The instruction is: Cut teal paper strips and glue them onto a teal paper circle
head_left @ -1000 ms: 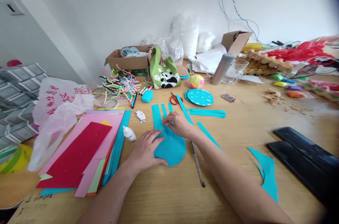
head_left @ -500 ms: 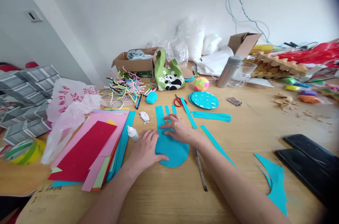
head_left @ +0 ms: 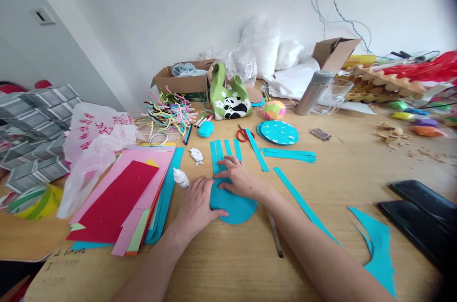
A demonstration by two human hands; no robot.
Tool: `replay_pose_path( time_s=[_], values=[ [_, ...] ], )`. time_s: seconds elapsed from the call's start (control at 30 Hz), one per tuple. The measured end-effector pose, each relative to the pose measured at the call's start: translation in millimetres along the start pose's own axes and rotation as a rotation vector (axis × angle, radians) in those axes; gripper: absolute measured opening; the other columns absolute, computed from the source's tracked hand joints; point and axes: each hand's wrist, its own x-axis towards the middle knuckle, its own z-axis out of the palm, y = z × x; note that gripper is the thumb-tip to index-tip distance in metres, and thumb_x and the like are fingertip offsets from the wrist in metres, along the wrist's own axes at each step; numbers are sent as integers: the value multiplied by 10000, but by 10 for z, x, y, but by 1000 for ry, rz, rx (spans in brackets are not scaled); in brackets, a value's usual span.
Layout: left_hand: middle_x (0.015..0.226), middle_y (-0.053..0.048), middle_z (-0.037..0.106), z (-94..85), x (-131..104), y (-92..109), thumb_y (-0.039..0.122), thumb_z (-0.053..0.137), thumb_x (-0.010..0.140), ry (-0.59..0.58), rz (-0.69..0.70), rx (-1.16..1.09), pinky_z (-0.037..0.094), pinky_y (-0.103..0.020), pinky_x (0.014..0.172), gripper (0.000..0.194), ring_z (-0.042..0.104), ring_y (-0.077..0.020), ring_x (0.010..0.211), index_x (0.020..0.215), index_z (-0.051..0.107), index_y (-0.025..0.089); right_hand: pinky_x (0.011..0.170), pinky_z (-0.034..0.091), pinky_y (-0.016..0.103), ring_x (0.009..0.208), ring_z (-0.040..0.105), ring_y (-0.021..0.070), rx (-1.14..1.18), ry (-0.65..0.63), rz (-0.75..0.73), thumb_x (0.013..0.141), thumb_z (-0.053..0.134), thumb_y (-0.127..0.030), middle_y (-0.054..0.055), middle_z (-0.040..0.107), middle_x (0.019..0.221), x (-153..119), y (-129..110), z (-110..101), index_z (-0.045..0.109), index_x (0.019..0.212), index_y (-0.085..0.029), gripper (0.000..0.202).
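Left hand point(head_left: 197, 204): thumb spread from fingers, on blue paper point(head_left: 237, 210). Right hand point(head_left: 242, 179): fingers spread, same paper. Plastic bag point(head_left: 96, 133): red Chinese characters. Table point(head_left: 200, 268): black handwriting, illegible.

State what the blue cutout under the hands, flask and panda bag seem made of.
Blue cutout: probably matte paper or thin card, flat with crisp edges. Flask: likely metal, its grey body showing satin highlights; the duller lid may be plastic. Panda bag: apparently soft knit or felt, dull green, thick and rounded.
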Motion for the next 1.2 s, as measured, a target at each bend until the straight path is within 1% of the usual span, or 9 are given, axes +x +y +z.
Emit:
replay_pose_path(
  time_s=[0.1,0.2,0.33,0.43,0.6,0.73,1.03,1.2],
  values=[
    [1151,-120,584,-6,3,-3,535,824,546,7,5,-16,432,-491,955,749,521,-333,1137,1120,497,183,1038,311,528,1326,301,329,10,6,-21,817,676,-312,90,498,1358,1,-12,11,694,1133,-302,317],
    [1180,-137,573,-8,1,-6,531,823,552,16,11,-16,426,-496,970,778,504,-335,1159,1157,492,170,1032,326,524,1311,320,321,37,23,-35,832,660,-331,82,509,1342,5,41,-17,692,1135,-314,306],
    [1251,-154,543,8,-9,-26,552,808,562,30,36,4,399,-509,1014,797,463,-342,1213,1184,504,156,1020,346,534,1309,315,331,17,72,21,828,668,-352,85,501,1349,3,201,-89,678,1162,-323,336],
    [1299,-150,531,16,-12,-44,574,774,602,24,73,11,368,-531,1044,765,429,-349,1260,1201,521,171,1010,346,557,1316,303,354,-13,63,55,815,678,-390,91,488,1363,-6,267,-106,661,1187,-347,375],
    [1309,-124,554,-8,-2,-56,582,724,666,-34,109,4,340,-556,1063,663,406,-347,1288,1179,563,194,1018,330,563,1329,294,372,-24,0,68,768,721,-424,109,484,1373,-7,211,-60,665,1189,-318,438],
    [1297,-113,566,-30,7,-57,588,712,676,-45,123,-12,335,-564,1061,628,409,-344,1282,1162,582,213,1023,314,576,1335,285,377,-13,-27,78,740,742,-431,105,484,1377,3,178,-42,662,1193,-312,474],
    [1278,-109,582,-45,2,-59,599,717,659,-43,113,21,317,-567,1070,637,406,-349,1286,1146,588,208,1050,303,552,1337,283,370,-16,-13,49,702,766,-447,105,477,1389,-8,144,-39,676,1170,-279,505],
    [1347,-130,530,-40,-1,-66,609,716,652,-33,114,48,321,-549,1075,747,404,-348,1290,1243,534,190,1041,302,565,1343,267,375,-15,-12,45,703,756,-476,109,458,1402,-3,132,-42,651,1205,-282,548]
  ],
)
